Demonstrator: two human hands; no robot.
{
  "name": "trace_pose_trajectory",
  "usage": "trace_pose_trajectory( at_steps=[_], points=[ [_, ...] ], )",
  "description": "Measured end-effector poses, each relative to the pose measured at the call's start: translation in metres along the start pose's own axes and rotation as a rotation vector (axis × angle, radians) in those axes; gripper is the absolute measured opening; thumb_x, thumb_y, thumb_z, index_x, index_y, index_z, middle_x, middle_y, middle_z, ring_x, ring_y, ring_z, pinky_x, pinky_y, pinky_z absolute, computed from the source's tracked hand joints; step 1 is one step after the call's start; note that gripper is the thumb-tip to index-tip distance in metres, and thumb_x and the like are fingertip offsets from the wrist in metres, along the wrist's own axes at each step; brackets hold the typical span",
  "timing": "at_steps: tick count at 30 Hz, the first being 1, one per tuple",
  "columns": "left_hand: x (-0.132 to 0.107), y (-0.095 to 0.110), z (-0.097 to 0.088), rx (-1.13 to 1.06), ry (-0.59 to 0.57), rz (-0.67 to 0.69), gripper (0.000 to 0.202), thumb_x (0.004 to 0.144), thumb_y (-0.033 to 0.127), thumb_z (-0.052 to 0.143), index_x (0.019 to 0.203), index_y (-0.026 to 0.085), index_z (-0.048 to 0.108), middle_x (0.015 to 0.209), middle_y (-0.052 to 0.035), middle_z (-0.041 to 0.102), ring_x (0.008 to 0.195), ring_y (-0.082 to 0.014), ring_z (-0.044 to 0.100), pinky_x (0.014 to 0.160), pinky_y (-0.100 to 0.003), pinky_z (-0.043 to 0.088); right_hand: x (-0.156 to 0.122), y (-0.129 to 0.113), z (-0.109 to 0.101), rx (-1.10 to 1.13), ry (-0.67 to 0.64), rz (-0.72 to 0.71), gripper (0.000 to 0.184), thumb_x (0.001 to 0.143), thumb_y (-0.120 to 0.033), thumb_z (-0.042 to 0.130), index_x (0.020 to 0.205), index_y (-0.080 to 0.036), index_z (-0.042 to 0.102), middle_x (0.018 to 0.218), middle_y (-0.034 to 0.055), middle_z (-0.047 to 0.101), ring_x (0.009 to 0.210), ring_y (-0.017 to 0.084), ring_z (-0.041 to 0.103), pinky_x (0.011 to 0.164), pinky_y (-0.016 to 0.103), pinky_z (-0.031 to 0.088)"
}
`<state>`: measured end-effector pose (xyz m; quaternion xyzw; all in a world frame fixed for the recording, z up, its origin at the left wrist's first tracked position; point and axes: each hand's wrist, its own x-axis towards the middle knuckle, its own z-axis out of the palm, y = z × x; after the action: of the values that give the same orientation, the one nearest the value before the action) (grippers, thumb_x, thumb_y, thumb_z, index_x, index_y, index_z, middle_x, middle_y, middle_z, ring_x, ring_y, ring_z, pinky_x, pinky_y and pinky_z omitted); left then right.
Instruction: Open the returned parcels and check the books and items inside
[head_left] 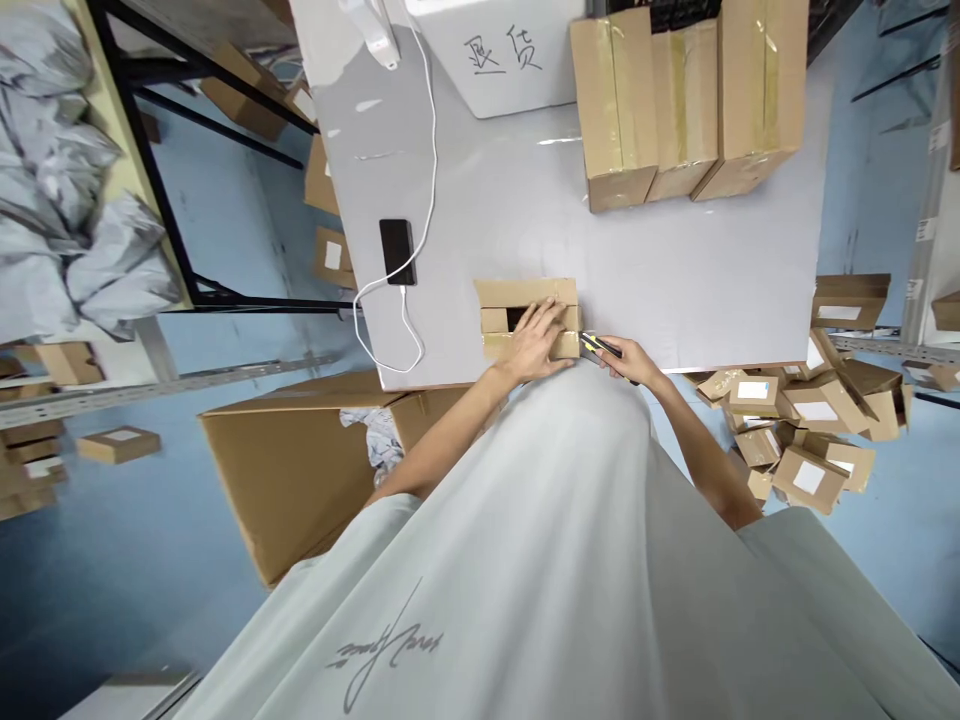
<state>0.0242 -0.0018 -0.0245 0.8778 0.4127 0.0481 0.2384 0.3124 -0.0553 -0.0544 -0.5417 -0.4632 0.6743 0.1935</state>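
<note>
A small cardboard box [493, 321] lies at the table's near edge with its top flaps partly raised and a dark gap between them. Across its right part rests my left hand [534, 342], fingers stretched out flat over the flaps. My right hand [630, 361] is closed around a black and yellow utility knife [598, 346], whose tip points left at the box's right end. Whether the tip touches the cardboard, I cannot tell. What lies inside the box is hidden.
On the grey table [697, 280] are a phone [397, 252] with a white cable, a white bin [502, 60] and taped cartons [619, 110]. A large open carton [292, 470] stands below left. Several boxes [810, 478] are piled on the floor at right. Bagged parcels [52, 190] fill a shelf.
</note>
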Motion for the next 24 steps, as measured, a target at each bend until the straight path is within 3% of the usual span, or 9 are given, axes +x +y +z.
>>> trace_pose_trajectory(
  at_steps=[3,9,13,16,19,22,24],
  points=[
    [-0.012,0.000,0.013,-0.022,-0.008,0.000,0.053,0.090,0.033,0.091,0.136,0.015,0.071,0.177,-0.0264,0.052,0.177,-0.0461,0.033,0.144,-0.073,0.029,0.006,-0.006,-0.002,-0.033,-0.016,-0.007,0.055,0.102,-0.046,0.076,0.149,-0.018,0.078,0.081,-0.0005,0.076,0.055,0.011,0.061,0.054,0.023,0.056],
    [-0.017,-0.004,0.034,-0.028,0.037,-0.024,0.033,0.097,0.024,0.081,0.126,0.019,0.066,0.172,-0.0256,0.059,0.167,-0.0395,0.053,0.144,-0.071,0.035,-0.002,-0.010,-0.004,-0.182,-0.055,-0.013,0.050,0.105,-0.044,0.070,0.148,-0.021,0.080,0.079,-0.0010,0.075,0.053,0.011,0.061,0.056,0.022,0.055],
    [-0.021,0.000,0.034,-0.017,0.126,-0.036,0.019,0.103,0.025,0.072,0.121,0.022,0.067,0.173,-0.0205,0.060,0.169,-0.0369,0.051,0.143,-0.069,0.038,-0.019,0.005,-0.023,-0.250,-0.114,-0.021,0.046,0.103,-0.048,0.071,0.139,-0.021,0.084,0.093,0.0034,0.083,0.072,0.018,0.075,0.063,0.026,0.061],
    [-0.022,0.011,0.034,0.022,0.188,-0.052,0.012,0.110,0.021,0.061,0.118,0.022,0.070,0.161,-0.0186,0.070,0.154,-0.0335,0.066,0.134,-0.062,0.050,-0.022,0.025,-0.045,-0.413,0.154,-0.060,0.050,0.109,-0.049,0.061,0.146,-0.022,0.080,0.122,0.0092,0.086,0.103,0.027,0.081,0.091,0.036,0.067],
    [-0.019,0.025,0.039,0.068,0.202,-0.047,0.029,0.114,0.012,0.045,0.116,0.022,0.073,0.137,-0.0151,0.081,0.124,-0.0273,0.078,0.110,-0.047,0.063,-0.012,0.043,-0.064,-0.673,0.466,0.031,0.057,0.112,-0.037,0.048,0.162,-0.017,0.068,0.143,0.0195,0.077,0.129,0.035,0.074,0.112,0.047,0.061],
    [-0.009,0.038,0.043,0.094,0.207,-0.024,0.037,0.112,0.005,0.042,0.111,0.023,0.075,0.122,-0.0114,0.082,0.109,-0.0244,0.078,0.094,-0.039,0.063,0.001,0.054,-0.075,-0.843,0.583,0.178,0.062,0.110,-0.026,0.048,0.170,-0.011,0.057,0.145,0.0252,0.071,0.135,0.037,0.068,0.118,0.051,0.057],
    [-0.002,0.045,0.042,0.061,0.212,-0.010,0.030,0.113,0.010,0.048,0.109,0.023,0.075,0.122,-0.0112,0.081,0.108,-0.0251,0.077,0.091,-0.039,0.062,0.008,0.054,-0.076,-0.892,0.605,0.222,0.064,0.107,-0.021,0.051,0.169,-0.009,0.056,0.147,0.0267,0.068,0.137,0.037,0.065,0.121,0.053,0.054]
  ],
)
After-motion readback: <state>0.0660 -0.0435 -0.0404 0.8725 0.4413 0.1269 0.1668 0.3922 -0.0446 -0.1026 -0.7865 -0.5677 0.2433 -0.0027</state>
